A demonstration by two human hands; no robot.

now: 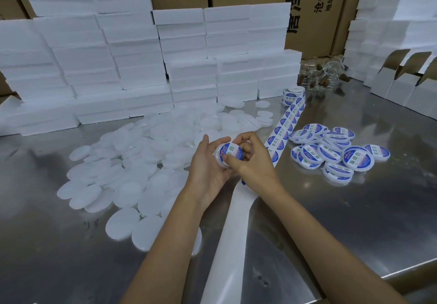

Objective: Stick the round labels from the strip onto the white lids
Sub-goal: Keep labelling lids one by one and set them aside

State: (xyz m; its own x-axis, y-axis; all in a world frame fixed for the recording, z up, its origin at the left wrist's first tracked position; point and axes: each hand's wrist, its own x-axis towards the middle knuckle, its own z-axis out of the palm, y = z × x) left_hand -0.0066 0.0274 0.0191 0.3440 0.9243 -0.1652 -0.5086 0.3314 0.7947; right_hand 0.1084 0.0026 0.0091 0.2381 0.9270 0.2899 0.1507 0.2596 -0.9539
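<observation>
My left hand [208,161] grips a white lid [218,154] from the left and below, at the middle of the view. A blue-and-white round label [231,153] lies on the lid's top. My right hand [250,159] holds the lid from the right, thumb pressing on the label's near edge. The label strip [287,119] runs from a small roll [292,92] at the back toward me, its bare white backing [233,232] passing under my right forearm. A heap of unlabelled white lids [142,161] lies to the left. Several labelled lids [331,154] lie to the right.
The work surface is a shiny steel table [354,221] with its front edge at the lower right. White foam boxes [118,67] are stacked along the back and at the right. Brown cartons [314,8] stand behind them. Small glass bottles [324,76] lie at the back right.
</observation>
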